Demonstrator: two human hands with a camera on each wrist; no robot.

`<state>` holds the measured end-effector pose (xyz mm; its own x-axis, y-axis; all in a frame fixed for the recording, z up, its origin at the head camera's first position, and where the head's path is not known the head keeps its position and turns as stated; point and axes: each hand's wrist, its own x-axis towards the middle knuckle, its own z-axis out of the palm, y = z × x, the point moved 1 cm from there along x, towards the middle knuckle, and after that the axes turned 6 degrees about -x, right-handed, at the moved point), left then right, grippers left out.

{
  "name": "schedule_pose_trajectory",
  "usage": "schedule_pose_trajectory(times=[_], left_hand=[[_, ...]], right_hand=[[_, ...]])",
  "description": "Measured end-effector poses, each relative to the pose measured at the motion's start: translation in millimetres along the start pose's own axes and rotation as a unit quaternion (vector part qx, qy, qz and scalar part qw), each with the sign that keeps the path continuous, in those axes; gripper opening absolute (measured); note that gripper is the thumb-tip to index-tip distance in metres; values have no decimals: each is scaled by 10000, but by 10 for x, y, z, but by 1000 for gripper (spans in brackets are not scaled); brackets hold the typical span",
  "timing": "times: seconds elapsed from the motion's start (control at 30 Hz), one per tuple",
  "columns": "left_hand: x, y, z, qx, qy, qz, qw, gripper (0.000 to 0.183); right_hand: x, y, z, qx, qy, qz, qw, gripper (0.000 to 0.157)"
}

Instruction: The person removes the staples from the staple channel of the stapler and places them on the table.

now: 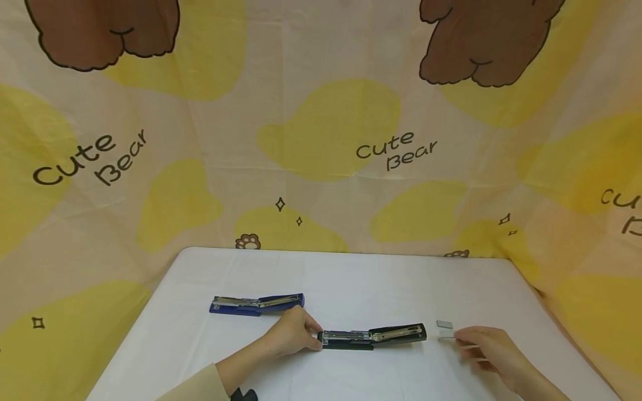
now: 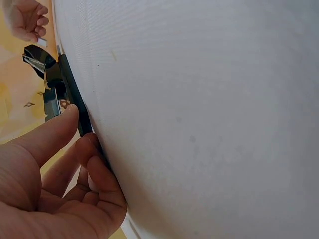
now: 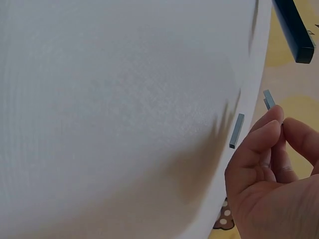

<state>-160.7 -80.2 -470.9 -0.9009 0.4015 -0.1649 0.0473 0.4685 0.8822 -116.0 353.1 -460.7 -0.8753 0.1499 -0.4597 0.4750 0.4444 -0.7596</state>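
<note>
A black stapler (image 1: 346,339) lies opened out on the white table, its top arm swung back to the right. My left hand (image 1: 293,333) pinches its left end between thumb and fingers; the left wrist view shows this grip on the stapler's dark base (image 2: 75,94). To the right of the stapler, my right hand (image 1: 494,352) is held above the table. Its thumb and fingertips pinch a small strip of staples (image 3: 269,99). Another staple strip (image 3: 237,131) lies on the table close to that hand.
A blue stapler (image 1: 236,306), likewise opened out, lies farther back on the left. The white table (image 1: 351,278) ends at a patterned cloth backdrop (image 1: 321,133) hanging behind it.
</note>
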Motion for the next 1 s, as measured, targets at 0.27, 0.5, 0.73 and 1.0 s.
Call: schedule_pose_trajectory(times=[0.27,0.5,0.73,1.0], left_hand=[[-2,15,5,-32,-37,25,10000,26],[-5,19,5,-18,-52,47,10000,26],[-10,17,12,-24,-27,-3,10000,25],[-11,22,21,133,26,114,9998,27]], right_hand=[[57,58,23,-119,51,273,9995,30],[60,88,29,-349,85,424,9985,26],[81,113,10,-403,136,472,9980,27],[95,113,-69,-286,98,301,9991,34]])
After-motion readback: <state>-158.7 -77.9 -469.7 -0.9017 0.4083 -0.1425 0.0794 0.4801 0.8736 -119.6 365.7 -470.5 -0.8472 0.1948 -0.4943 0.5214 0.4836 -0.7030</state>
